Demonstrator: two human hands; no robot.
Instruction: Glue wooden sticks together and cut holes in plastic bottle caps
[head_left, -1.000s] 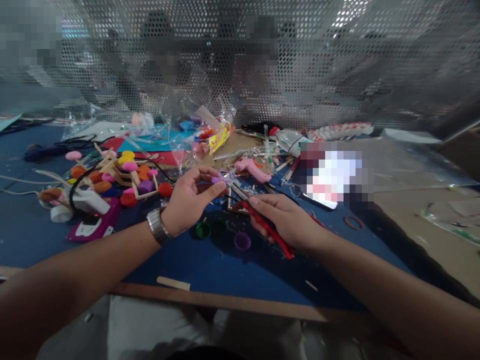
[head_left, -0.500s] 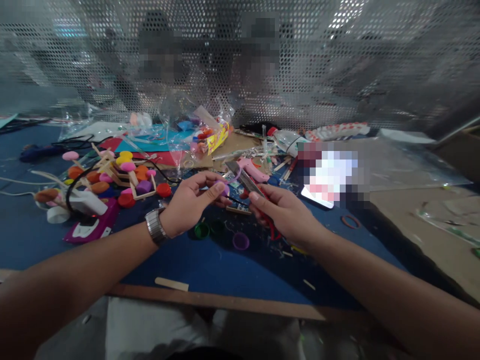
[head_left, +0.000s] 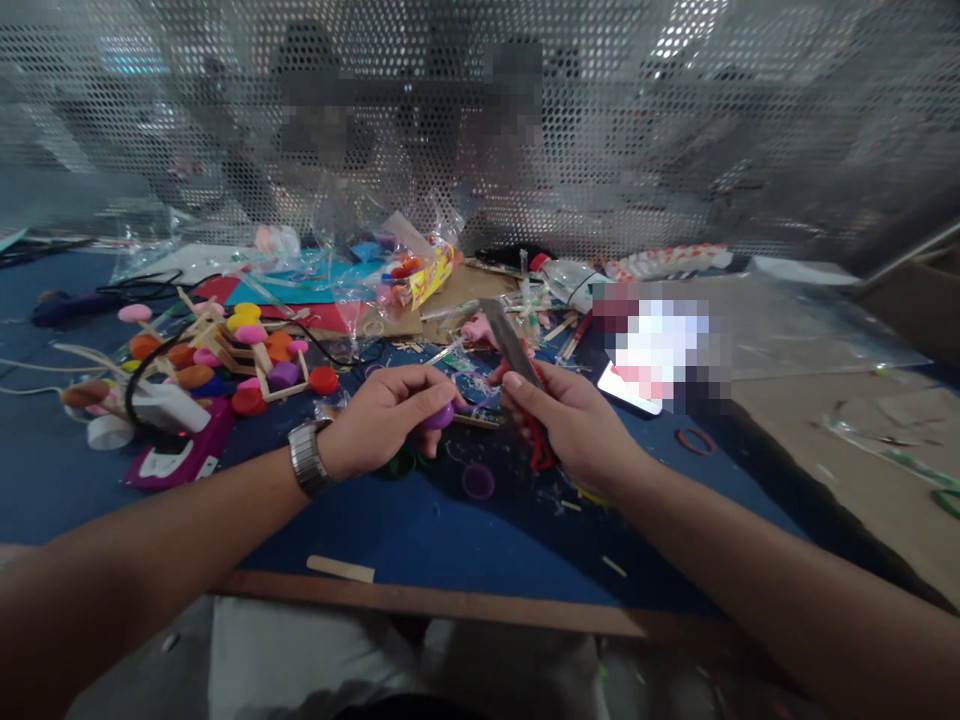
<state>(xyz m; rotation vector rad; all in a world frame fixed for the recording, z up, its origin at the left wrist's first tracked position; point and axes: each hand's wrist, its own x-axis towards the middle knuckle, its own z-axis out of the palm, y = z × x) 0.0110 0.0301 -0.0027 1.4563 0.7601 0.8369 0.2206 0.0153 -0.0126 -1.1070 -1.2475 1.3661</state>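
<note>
In the middle of the head view, my left hand (head_left: 394,415) is closed around a purple bottle cap (head_left: 441,416), pinched under the thumb. A thin purple strip shows beside the cap. My right hand (head_left: 574,415) grips the red handle of a box cutter (head_left: 517,350), its wide grey blade pointing up and away. The blade stands apart from the cap. Below the hands, a purple ring (head_left: 478,482) lies on the blue table, and green caps (head_left: 402,460) are partly hidden behind my left fingers. A pink glue gun (head_left: 477,328) lies behind the blade, partly covered.
At left stands a stick structure with coloured caps (head_left: 262,350), beside a purple-and-white power strip (head_left: 184,450). A lit phone (head_left: 634,385) and a plastic bottle (head_left: 574,285) are on the right. A wooden stick (head_left: 341,568) lies near the front edge. Perforated mesh (head_left: 450,130) rises behind.
The purple strip has come away from the blade, which is now farther from my left hand. My left hand has turned and lowered slightly with the cap.
</note>
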